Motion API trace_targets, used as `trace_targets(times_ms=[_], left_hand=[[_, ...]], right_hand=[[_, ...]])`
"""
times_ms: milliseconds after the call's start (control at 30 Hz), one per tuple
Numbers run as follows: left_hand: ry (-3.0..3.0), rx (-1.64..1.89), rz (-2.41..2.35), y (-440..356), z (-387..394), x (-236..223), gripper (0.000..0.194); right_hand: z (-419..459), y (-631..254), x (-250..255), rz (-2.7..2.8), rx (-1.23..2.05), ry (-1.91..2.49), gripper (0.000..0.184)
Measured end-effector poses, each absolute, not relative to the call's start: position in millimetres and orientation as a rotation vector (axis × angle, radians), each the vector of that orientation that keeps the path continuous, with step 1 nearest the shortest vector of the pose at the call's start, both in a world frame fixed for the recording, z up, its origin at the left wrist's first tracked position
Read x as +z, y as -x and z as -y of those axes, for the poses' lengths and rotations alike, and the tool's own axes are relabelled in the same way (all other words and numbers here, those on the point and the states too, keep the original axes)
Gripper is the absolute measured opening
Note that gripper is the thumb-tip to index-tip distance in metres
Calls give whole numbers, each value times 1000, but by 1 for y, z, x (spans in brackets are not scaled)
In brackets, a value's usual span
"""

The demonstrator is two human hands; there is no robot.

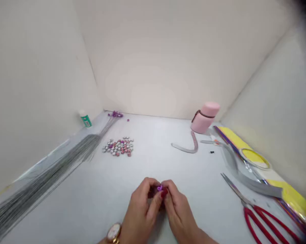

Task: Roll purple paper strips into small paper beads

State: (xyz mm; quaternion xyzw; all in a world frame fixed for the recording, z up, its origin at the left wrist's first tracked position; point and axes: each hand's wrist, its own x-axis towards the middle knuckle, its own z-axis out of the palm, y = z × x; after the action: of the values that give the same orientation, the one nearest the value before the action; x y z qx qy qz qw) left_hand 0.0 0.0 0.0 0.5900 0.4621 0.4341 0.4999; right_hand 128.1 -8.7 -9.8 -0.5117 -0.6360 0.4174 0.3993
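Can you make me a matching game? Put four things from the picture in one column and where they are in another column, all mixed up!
Things:
1. red-handled scissors
2. pink bottle
3. green-and-white bottle
4. gold watch

Places:
A. on the wrist of the left hand
B. in the back left corner
C. at the front right
D. at the back right, near the wall

Right pairs: 1-C, 2-D, 3-B, 4-A

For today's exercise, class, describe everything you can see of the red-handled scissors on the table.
The scissors have two long red loop handles and narrow metal blades that look shut, joined at a pivot. They lie flat on the white table at the lower right, blades pointing up and left, with the handles running out past the bottom edge of the view. Only the table seems to touch them; a grey strip lies nearby, apart from the blades.
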Motion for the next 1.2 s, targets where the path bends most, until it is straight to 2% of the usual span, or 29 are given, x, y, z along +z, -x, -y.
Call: trace_targets(times_ms=[233, 400, 633, 1200], left_hand=[[-911, 1047, -797, -6, -9, 3, 14], [-750, 999, -729, -4, -14, 6, 12], [-698, 914, -658, 1, -18, -1, 14], [-709, 1066, -799, -9, -13, 0, 10]], right_hand=[[6, -132, -17, 1594, 1081, 1231, 20], [1, -135, -15, 1561, 1172, 1179, 22], [-4, -139, -10, 1579, 1305, 1123, 23], [-2, -132, -15, 1542, 1164, 1230, 24]])
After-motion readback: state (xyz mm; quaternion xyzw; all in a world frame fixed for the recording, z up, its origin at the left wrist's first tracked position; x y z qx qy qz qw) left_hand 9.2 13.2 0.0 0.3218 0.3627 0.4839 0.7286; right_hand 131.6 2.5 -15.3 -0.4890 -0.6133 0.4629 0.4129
